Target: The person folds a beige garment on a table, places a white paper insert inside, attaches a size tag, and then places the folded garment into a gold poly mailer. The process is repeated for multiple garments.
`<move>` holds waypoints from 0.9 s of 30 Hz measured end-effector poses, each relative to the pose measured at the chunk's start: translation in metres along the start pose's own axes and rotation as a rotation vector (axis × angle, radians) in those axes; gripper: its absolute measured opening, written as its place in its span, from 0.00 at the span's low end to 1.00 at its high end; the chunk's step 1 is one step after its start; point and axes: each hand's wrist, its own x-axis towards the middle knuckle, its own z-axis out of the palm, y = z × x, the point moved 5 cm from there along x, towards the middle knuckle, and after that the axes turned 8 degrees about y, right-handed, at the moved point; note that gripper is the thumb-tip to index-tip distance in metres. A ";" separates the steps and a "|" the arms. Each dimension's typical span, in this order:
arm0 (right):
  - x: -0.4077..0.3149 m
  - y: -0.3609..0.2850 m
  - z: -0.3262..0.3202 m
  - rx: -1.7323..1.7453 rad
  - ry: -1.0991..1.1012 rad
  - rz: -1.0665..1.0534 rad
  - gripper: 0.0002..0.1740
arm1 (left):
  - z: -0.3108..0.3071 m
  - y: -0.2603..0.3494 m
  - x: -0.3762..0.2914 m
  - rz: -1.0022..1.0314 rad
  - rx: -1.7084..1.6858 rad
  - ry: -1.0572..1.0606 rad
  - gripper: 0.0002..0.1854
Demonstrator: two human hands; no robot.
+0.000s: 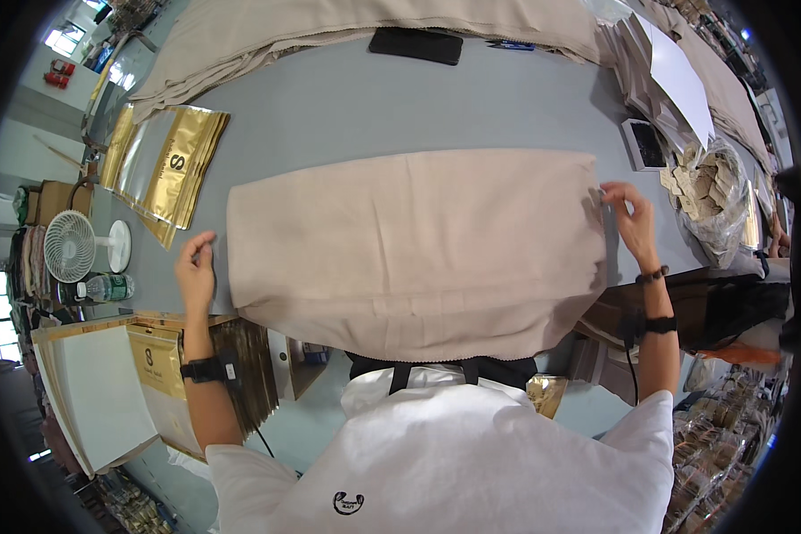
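Note:
A folded beige cloth (414,233) lies on the grey table in front of me, its near edge hanging over the table's edge against my body. Just off the cloth's left side is my left hand (197,267), fingers slightly curled and holding nothing. My right hand (631,217) is at the cloth's right edge, thumb and fingertips close together; whether they pinch the edge cannot be told. To the left lie gold and clear plastic bags (180,167) in a stack.
Along the far side lie more beige cloth (374,13), a black phone (416,45) and pens (511,45). At right are white sheets (674,73), a black ink pad (644,143) and a plastic bag of tags (711,193). A white fan (70,247) and a bottle (107,288) stand at left.

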 end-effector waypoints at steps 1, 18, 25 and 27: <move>0.010 0.000 0.003 0.044 -0.002 0.032 0.08 | 0.006 0.009 0.006 0.049 -0.143 0.001 0.13; 0.175 -0.069 0.030 -0.212 0.438 -0.053 0.16 | 0.075 0.145 0.146 0.310 -0.120 0.233 0.16; 0.066 -0.113 -0.013 -0.143 0.472 -0.237 0.14 | 0.000 0.137 0.057 0.382 -0.555 0.196 0.12; 0.014 -0.108 -0.017 -0.176 0.353 -0.224 0.08 | -0.014 0.106 0.020 0.375 -0.536 0.124 0.12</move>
